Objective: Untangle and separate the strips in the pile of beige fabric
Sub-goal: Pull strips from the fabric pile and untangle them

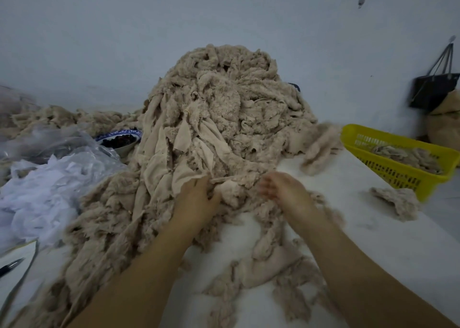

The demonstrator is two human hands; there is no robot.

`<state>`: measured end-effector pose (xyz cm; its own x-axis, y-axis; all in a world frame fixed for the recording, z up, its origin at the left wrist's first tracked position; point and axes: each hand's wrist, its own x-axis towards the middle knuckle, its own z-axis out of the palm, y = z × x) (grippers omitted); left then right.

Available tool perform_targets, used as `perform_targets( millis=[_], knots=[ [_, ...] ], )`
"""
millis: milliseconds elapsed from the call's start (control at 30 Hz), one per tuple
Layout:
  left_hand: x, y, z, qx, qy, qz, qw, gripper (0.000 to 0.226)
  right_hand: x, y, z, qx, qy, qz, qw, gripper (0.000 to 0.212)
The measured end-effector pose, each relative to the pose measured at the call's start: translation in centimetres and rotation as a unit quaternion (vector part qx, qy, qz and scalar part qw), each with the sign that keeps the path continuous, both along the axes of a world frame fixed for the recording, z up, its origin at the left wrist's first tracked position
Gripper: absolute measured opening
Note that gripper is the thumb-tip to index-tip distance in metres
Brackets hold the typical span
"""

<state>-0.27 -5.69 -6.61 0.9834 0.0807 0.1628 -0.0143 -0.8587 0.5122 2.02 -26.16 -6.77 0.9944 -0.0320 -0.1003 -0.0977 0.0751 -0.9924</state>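
Beige fleecy strips lay in a tangled pile. The left hand curled its fingers into the near edge. The right hand was too blurred to tell its grasp.

single head view, looking forward and down, close over pile of beige fabric, wall behind pile

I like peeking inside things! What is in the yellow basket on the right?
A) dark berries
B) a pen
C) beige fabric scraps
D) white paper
C: the yellow basket holds a small heap of beige fabric scraps, visible over its rim.
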Motion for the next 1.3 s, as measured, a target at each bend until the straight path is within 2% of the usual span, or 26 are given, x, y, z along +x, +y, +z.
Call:
perform_targets(
  millis=[67, 133, 233, 300, 467, 533, 667, 733, 800, 900, 933, 1033, 1100, 1200, 1267, 1300],
  knots=[
    [-0.2, -0.2, -0.5, 0.049, 0.000, -0.001, 0.999, 0.017, -0.9, 1.4, -1.4, -0.129, -0.043, 0.036, 0.990, 0.021],
    [-0.2, -0.4, -0.4, 0.021, -0.040, 0.003, 0.999, 0.032, -1.4, 2.0, -2.0, -0.221, -0.069, 0.066, 0.971, 0.021],
    [-0.3, -1.0, 0.7, -0.116, -0.086, -0.010, 0.990, 0.032, -1.6, 3.1, -1.5, -0.197, -0.063, 0.111, 0.972, 0.021],
    [-0.7, -1.7, 1.5, -0.147, -0.078, -0.057, 0.984, 0.027, -1.7, 3.8, -1.2, -0.171, -0.059, 0.126, 0.975, 0.025],
    [-1.1, -1.8, 0.8, -0.067, -0.026, -0.090, 0.993, 0.008, -1.9, 4.0, -1.5, -0.222, -0.107, 0.063, 0.967, 0.031],
    [-1.0, -1.1, 0.3, -0.067, -0.017, -0.053, 0.996, 0.006, -2.0, 3.7, -1.2, -0.202, -0.126, 0.033, 0.971, 0.031],
    [-0.3, 0.6, 0.3, -0.230, -0.014, 0.054, 0.972, 0.010, -2.0, 3.6, -0.6, -0.193, -0.163, -0.005, 0.968, 0.028],
    [0.2, 1.4, 0.6, -0.271, -0.030, 0.097, 0.957, 0.012, -2.2, 3.7, -0.7, -0.182, -0.181, -0.034, 0.966, 0.034],
    [0.4, 2.6, 0.8, -0.308, -0.045, 0.139, 0.940, 0.014, -2.3, 3.3, -0.9, -0.159, -0.201, -0.076, 0.964, 0.039],
    [0.4, 4.0, 0.9, -0.425, -0.061, 0.168, 0.888, 0.023, -1.9, 2.6, -1.0, -0.132, -0.195, -0.104, 0.966, 0.036],
    [0.3, 3.9, 1.0, -0.419, -0.066, 0.160, 0.891, 0.027, -1.7, 2.5, -1.0, -0.109, -0.178, -0.096, 0.973, 0.033],
    [-0.3, 2.4, 1.3, -0.294, -0.045, 0.070, 0.952, 0.030, -1.0, 2.7, -1.1, 0.045, -0.097, -0.054, 0.993, 0.024],
    [-1.0, 1.1, 1.3, -0.223, -0.015, -0.042, 0.974, 0.026, -0.8, 2.6, -0.9, 0.167, -0.054, -0.026, 0.984, 0.020],
    [-1.9, -0.2, 1.5, -0.110, 0.104, -0.228, 0.962, 0.056, -1.0, 2.1, -0.5, 0.264, -0.014, 0.005, 0.964, 0.022],
    [-2.2, -0.8, 1.8, -0.104, 0.187, -0.248, 0.945, 0.073, -1.3, 2.0, -0.3, 0.289, 0.019, 0.031, 0.957, 0.032],
    [-2.2, -1.0, 1.8, -0.139, 0.196, -0.226, 0.944, 0.071, -1.5, 1.9, -0.2, 0.301, 0.036, 0.042, 0.952, 0.037]
  ],
)
